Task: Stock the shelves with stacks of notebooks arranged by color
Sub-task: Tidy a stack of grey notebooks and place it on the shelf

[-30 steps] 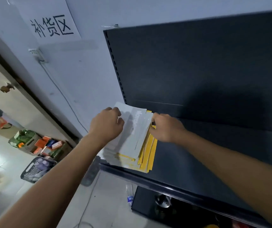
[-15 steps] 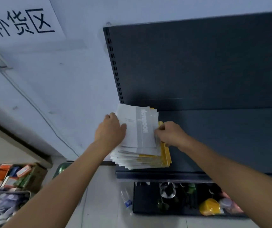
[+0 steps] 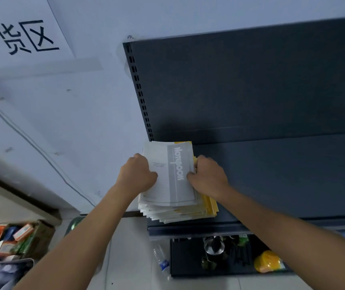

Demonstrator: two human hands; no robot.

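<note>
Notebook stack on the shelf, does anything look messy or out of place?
Yes. The notebook stack is fanned unevenly, and yellow notebooks sit under the white ones, so colors are mixed. Both the left hand and right hand grip its sides.

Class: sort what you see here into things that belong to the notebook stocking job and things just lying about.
Job:
notebook stack
shelf
left hand
right hand

Lying about:
wall sign
box of packets
plastic bottle
yellow bag
</note>
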